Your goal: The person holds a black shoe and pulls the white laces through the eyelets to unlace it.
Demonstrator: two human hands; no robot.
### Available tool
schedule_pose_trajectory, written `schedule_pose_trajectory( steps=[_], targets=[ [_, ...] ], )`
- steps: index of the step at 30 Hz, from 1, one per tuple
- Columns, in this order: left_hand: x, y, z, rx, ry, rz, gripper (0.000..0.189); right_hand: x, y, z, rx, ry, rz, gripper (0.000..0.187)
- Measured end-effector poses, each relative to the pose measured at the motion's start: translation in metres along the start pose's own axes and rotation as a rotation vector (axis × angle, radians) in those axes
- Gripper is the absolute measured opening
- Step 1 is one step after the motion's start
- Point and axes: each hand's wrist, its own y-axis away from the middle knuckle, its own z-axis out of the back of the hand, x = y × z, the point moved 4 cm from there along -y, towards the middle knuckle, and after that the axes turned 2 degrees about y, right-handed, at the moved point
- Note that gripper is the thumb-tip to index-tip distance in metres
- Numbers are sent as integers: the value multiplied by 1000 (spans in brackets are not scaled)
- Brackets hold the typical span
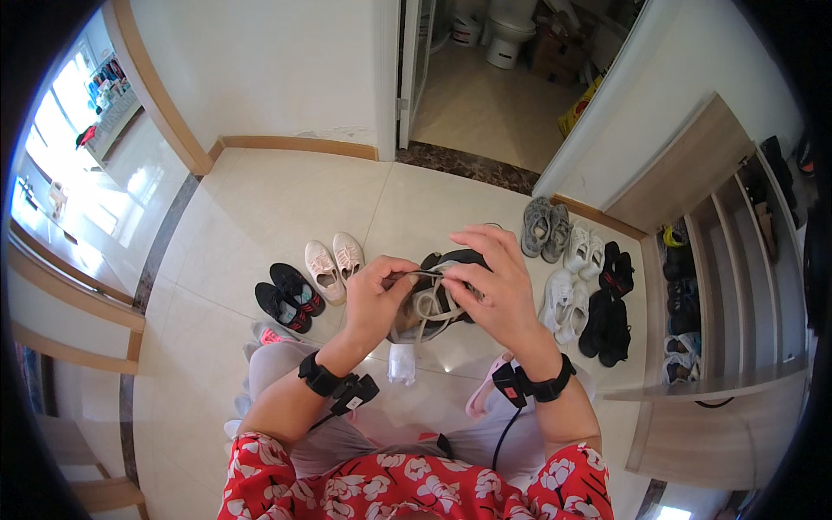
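Note:
Between my hands, in front of my knees, is a dark shoe with light laces (427, 311), partly covered by my fingers. My left hand (383, 292) pinches the shoe's upper edge or lace between thumb and fingers. Opposite it, my right hand (491, 283) pinches the same edge or a lace with thumb and index finger, the other fingers spread. Which part each hand grips is hard to tell. Below the shoe lies a small white wrapped bundle (402, 364) on the floor. Both wrists wear black straps with small devices.
Black shoes (289, 298) and pale pink sneakers (334, 268) stand left. At right are grey shoes (545, 227), white sneakers (564, 305) and black shoes (605, 328), beside an open shoe cabinet (708, 279). A marble threshold (467, 168) crosses the doorway ahead.

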Motion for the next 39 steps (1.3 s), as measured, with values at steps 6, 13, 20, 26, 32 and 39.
schedule_pose_trajectory(
  steps=[6, 13, 20, 26, 32, 39],
  targets=[
    [9, 0, -1, -5, 196, 221, 15, 12, 3, -11, 5, 204, 46, 19],
    [19, 3, -5, 7, 240, 249, 15, 15, 4, -25, -13, 345, 52, 15],
    [36, -2, 3, -130, 225, 247, 14, 49, 11, -32, 55, -207, 46, 15],
    [39, -6, 4, -146, 189, 251, 14, 52, 23, -36, 203, -607, -100, 13],
    [34, -7, 4, -165, 183, 217, 14, 53, 24, -24, 734, -1382, -451, 14],
    [35, -8, 3, -178, 212, 200, 12, 54, 31, -35, 810, -1190, -419, 16]
  ],
)
